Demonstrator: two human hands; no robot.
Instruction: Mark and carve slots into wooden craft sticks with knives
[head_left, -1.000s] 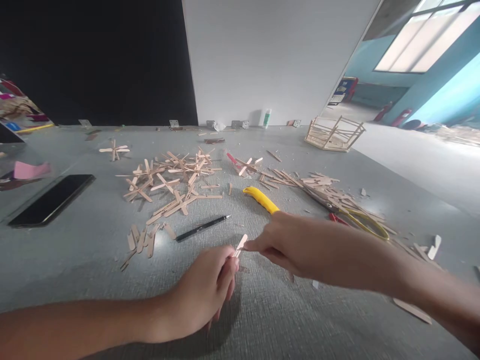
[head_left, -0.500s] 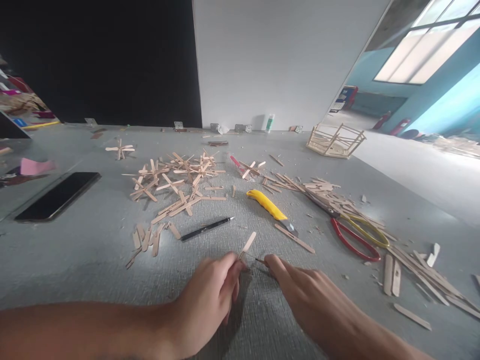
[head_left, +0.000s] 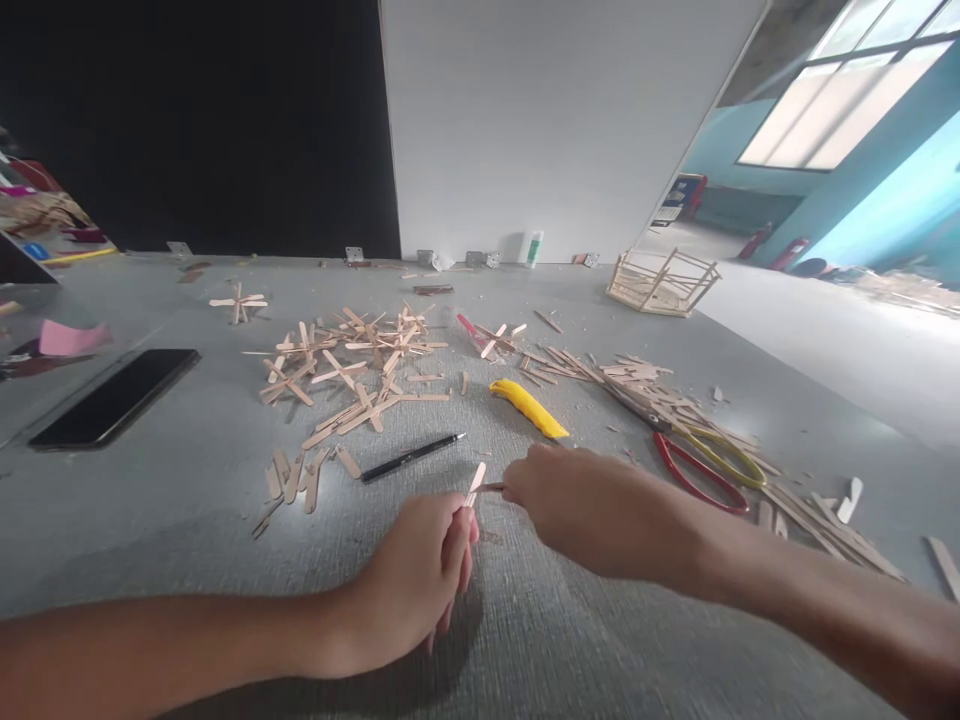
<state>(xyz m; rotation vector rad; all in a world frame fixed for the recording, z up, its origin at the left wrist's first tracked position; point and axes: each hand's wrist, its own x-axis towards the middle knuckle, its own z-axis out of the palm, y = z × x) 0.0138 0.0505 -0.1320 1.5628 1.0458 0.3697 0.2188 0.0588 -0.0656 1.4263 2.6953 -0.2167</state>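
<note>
My left hand [head_left: 427, 560] is closed in a pinch around a pale craft stick [head_left: 475, 482], whose rounded end points up and away from me. From the other side my right hand [head_left: 562, 495] grips a thin, darker sliver of wood [head_left: 490, 487]. The sliver's tip meets the craft stick close to its upper end. Just beyond my right hand lies a yellow utility knife [head_left: 529, 408], its blade end hidden behind the hand. A black pen [head_left: 412, 457] rests beyond my left hand.
Crossed craft sticks [head_left: 360, 350] form a heap past the pen, with short cut pieces [head_left: 296, 478] nearer me. Scissors [head_left: 701, 470] lie on loose sticks at right. A phone [head_left: 116, 398] is at left, a stick frame [head_left: 664, 285] and glue stick [head_left: 534, 249] at the back.
My right hand has moved up and forward, covering the utility knife's blade end. Its sliver, apart from the craft stick before, now touches it. My left hand keeps its hold, slightly further left.
</note>
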